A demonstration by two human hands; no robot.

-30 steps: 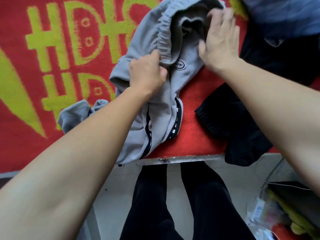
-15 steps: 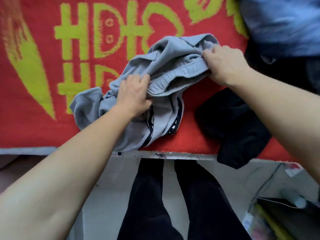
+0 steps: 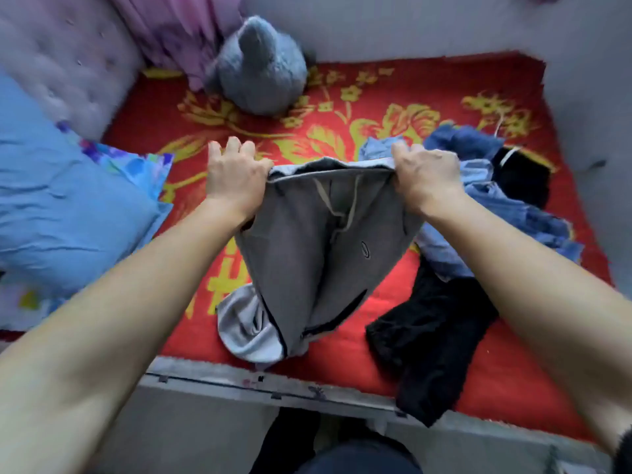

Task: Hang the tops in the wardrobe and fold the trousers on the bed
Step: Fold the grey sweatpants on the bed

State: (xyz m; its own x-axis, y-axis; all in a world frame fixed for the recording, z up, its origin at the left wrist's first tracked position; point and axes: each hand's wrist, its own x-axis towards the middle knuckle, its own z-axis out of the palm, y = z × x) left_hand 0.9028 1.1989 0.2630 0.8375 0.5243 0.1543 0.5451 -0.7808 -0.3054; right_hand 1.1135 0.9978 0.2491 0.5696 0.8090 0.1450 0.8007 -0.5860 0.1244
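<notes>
Standing by the bed here. The person has the grey sweatpants [image 3: 307,254] lifted by the waistband, stretched flat between both hands over the middle of the bed. The left hand [image 3: 236,176] grips the left end of the waistband, thumb tucked under the fabric and knuckles up. The right hand [image 3: 427,179] is clenched round the right end the same way. The drawstring [image 3: 328,200] dangles down the front and there's a small oval logo patch [image 3: 365,250] on the right leg. The trouser legs hang down and bunch up on the red blanket [image 3: 376,97] with yellow flowers, close to the near edge of the bed, with a paler grey bit crumpled at the lower left. Just right of the sweatpants lies a black garment [image 3: 431,336], one end drooping over the grey bed frame [image 3: 273,388]. Behind the right hand is a heap of blue clothes [image 3: 496,206] with something else black on its far right; can't tell what the pieces are. Over on the left sits a blue pillow [image 3: 68,206], and at the far side a grey plush toy [image 3: 260,70] leans by some pink fabric [image 3: 181,29] and a tufted headboard [image 3: 68,56].
</notes>
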